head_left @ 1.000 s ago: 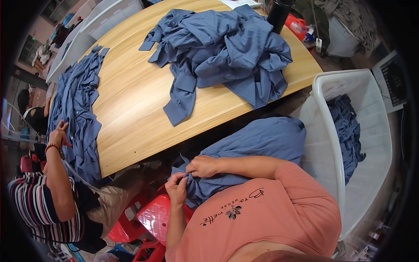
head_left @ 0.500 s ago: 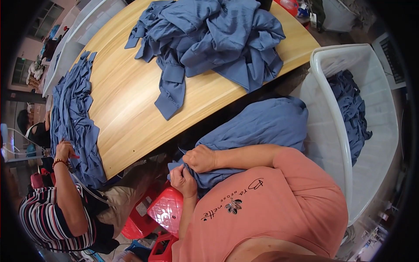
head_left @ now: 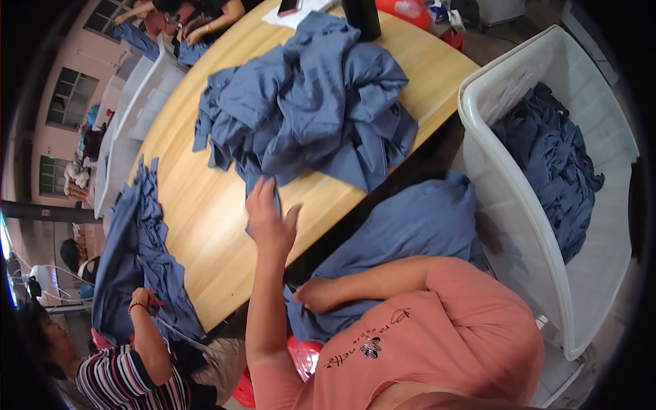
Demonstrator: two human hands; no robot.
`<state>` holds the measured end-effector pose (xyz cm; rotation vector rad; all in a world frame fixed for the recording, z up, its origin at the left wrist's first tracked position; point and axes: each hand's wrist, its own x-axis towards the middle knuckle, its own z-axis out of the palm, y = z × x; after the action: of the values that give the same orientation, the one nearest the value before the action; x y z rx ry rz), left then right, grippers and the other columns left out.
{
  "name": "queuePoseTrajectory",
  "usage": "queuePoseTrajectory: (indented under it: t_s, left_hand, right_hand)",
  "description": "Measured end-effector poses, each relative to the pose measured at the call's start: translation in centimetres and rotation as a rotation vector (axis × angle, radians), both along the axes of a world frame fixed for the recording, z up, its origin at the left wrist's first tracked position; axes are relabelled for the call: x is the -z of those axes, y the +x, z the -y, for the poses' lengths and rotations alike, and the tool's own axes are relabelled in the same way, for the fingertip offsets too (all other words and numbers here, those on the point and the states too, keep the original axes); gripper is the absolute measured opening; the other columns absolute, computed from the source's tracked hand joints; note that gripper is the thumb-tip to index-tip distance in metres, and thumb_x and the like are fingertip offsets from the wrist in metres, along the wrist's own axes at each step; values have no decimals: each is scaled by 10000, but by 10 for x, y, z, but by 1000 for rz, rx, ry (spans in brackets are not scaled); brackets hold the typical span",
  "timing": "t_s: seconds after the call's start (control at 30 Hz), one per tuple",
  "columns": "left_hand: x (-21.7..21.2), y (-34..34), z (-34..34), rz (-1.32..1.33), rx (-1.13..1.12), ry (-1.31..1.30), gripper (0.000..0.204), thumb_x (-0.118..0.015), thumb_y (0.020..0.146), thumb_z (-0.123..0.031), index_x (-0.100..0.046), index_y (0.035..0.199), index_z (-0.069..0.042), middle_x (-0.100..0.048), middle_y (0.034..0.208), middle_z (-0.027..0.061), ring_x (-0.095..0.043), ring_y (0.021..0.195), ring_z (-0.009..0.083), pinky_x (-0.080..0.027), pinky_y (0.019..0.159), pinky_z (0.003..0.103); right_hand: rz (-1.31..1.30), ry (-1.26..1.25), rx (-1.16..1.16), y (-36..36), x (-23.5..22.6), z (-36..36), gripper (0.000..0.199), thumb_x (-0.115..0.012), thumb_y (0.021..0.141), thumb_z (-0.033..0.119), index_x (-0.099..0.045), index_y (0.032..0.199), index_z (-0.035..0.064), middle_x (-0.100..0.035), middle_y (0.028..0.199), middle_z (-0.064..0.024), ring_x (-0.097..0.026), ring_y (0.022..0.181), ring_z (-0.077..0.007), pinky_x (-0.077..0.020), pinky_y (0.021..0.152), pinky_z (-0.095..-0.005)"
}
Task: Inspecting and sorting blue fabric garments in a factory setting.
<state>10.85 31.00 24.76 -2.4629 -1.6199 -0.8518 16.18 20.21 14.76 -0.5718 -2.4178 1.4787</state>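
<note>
My left hand (head_left: 269,217) is stretched out over the table, fingers apart and holding nothing. Its fingertips reach the near edge of a heap of blue shirts (head_left: 301,113), over a flap hanging from it; whether they touch the cloth I cannot tell. My right hand (head_left: 318,294) stays low by my lap, curled at the edge of a blue shirt (head_left: 403,222) spread across my legs. The fingers are closed on the cloth there, partly hidden by the back of the hand.
The wooden table (head_left: 198,246) curves away on the left. A white plastic bin (head_left: 519,184) at right holds crumpled blue garments (head_left: 553,164). A co-worker in a striped top (head_left: 126,379) handles more blue garments (head_left: 137,260) at left. A black cylinder (head_left: 362,20) stands behind the heap.
My left hand has let go of the cloth at my lap and reached forward to the heap, opening its fingers. My right hand stays at the lap shirt. The view has shifted.
</note>
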Motion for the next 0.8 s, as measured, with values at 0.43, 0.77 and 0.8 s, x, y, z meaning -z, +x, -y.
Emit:
queuePoseTrajectory:
  t_s: [0.43,0.77,0.8]
  left_hand:
    - [-79,-6,37,522,245,-409,128,-560,587,-84,-587,672,9,-573,578,63,-535,493,129,-394,451,253]
    - [-58,-78,153,771,851,-1387,160,-667,730,-121,-623,753,31,-568,614,110,-536,516,216,-382,472,314]
    - [-60,-71,150,654,727,-1294,174,-678,726,-132,-629,794,20,-571,630,108,-545,533,217,-400,489,308]
  right_hand:
    - [-346,-1102,335,29,24,-68,148,-547,762,132,-606,851,29,-630,725,-57,-565,572,-107,-423,409,-236]
    - [-425,-989,429,69,12,-38,211,-561,810,183,-591,941,20,-617,890,-77,-592,751,-143,-467,551,-269]
    - [-420,-947,443,63,9,-43,213,-561,810,182,-588,948,21,-615,895,-78,-591,755,-144,-466,557,-270]
